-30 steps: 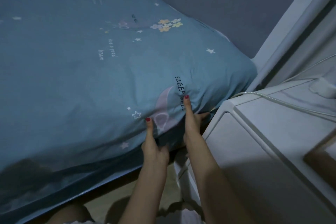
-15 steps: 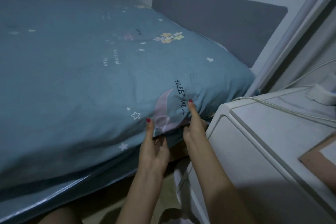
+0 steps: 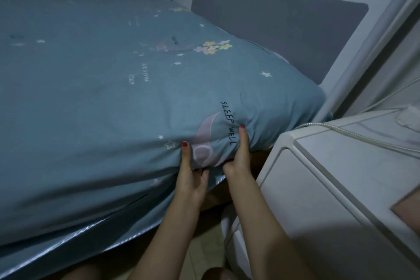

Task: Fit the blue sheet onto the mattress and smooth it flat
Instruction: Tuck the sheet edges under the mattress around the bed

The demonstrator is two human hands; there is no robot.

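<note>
blue sheet (image 3: 95, 102): matt woven cloth, soft, lightly creased near the corner, printed with stars, flowers and dark lettering.
mattress edge (image 3: 75, 237): glossy, shiny film-like covering showing below the sheet, catching light in streaks.
headboard panel (image 3: 284, 29): grey, matt, looks like padded fabric.
bedside cabinet (image 3: 341, 188): pale, smooth, hard surface with a low sheen, rounded edges.
cable (image 3: 354, 137): light, braided-looking sheath.
fingernails (image 3: 184, 144): glossy red polish.

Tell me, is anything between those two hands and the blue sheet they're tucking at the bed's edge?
Nothing visible. The left hand and right hand already grip the blue sheet at the mattress edge, thumbs pressed on top. The white bedside cabinet stands close beside the right hand, but not between.
</note>
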